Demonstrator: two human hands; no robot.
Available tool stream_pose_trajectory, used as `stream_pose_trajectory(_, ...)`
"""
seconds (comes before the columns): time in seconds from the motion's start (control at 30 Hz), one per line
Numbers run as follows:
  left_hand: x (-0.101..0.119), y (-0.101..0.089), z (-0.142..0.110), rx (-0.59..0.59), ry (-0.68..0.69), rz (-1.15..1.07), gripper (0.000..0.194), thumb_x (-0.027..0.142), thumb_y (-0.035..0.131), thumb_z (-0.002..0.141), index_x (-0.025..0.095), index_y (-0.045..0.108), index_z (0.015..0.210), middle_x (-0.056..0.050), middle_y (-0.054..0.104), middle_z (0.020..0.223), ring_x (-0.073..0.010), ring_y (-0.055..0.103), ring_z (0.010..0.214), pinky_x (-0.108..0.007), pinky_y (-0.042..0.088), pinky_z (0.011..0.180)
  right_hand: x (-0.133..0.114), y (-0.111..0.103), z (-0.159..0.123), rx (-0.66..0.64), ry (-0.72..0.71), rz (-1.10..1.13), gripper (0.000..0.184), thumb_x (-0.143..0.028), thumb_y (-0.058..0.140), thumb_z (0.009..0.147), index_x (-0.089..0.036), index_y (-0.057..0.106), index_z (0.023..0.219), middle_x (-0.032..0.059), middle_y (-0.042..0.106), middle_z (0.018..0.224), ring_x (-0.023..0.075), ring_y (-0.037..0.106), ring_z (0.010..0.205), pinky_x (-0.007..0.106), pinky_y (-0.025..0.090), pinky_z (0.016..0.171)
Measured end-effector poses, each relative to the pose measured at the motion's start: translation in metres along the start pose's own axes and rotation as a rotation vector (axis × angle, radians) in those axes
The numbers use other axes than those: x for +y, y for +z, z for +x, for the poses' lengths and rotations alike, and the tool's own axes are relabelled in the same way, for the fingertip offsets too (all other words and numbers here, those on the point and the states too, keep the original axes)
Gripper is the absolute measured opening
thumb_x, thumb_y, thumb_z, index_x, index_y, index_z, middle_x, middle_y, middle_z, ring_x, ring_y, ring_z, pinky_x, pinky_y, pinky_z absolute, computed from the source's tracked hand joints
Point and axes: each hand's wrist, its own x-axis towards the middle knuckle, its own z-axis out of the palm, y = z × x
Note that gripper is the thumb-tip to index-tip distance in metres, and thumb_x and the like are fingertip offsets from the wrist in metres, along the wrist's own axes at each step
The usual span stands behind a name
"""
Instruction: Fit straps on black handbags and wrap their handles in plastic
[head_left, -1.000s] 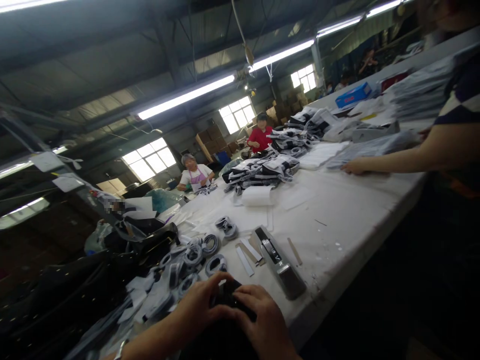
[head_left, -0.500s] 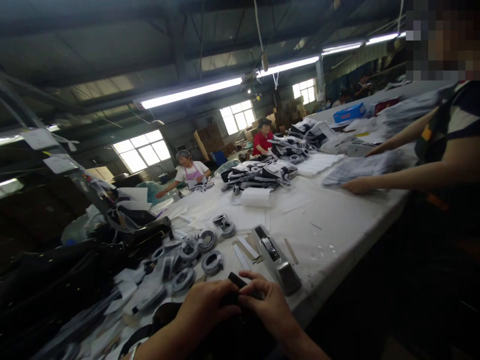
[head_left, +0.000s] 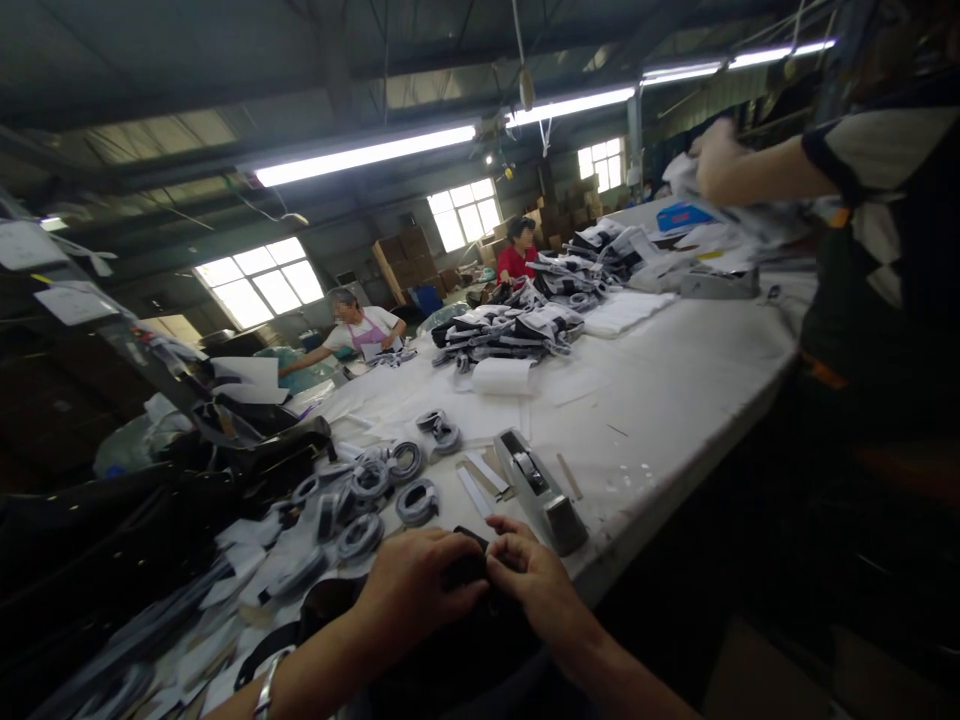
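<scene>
My left hand [head_left: 424, 580] is closed around a black strap-like piece [head_left: 471, 538], its thumb and fingers wrapped over it. Pressed against the piece's right side, my right hand [head_left: 529, 575] pinches with thumb and index finger. Most of the black piece is hidden by the fingers and by dark material below. Just beyond my hands stands a grey tape dispenser [head_left: 559, 515] on the white-covered table [head_left: 645, 390]. Left of it lie white strips [head_left: 476, 490] and several rolled grey-and-black coils [head_left: 417, 502].
Black bags or cloth [head_left: 112, 540] fill the left side beside a leaning post. Heaped black-and-white goods [head_left: 502, 335] lie mid-table. A co-worker's arm [head_left: 765, 170] lifts grey plastic at right; two more people sit across the table. The table edge runs down the right.
The co-worker at right has raised an arm, lifting the grey plastic off the table. My view has shifted slightly. Both my hands stay at the black piece, with the right fingers slightly shifted.
</scene>
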Motion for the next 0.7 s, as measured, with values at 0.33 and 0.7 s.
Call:
stream_pose_trajectory(0.33,0.000,-0.005,0.006,-0.074,0.016,0.103,0.017,0.032,0.065,0.077,0.029,0.071,0.093,-0.001,0.074,0.091,-0.0236,0.069,0.083,-0.029,0.046,0.069,-0.019,0.004,0.004,0.076,-0.104,-0.262,0.016,-0.008,0.064,0.075,-0.022,0.067,0.069,0.0067,0.062,0.128,0.0285,0.056,0.123,0.050,0.039,0.107)
stream_pose_trajectory(0.7,-0.025,0.009,-0.001,-0.035,-0.082,-0.025,0.021,0.036,0.067,0.078,0.032,0.072,0.098,0.002,0.076,0.096,-0.0212,0.072,0.084,-0.027,0.050,0.073,0.052,-0.060,-0.012,0.263,0.065,-0.183,0.019,-0.039,0.060,0.076,-0.021,0.066,0.071,0.0117,0.070,0.112,0.0314,0.067,0.103,0.043,0.054,0.088)
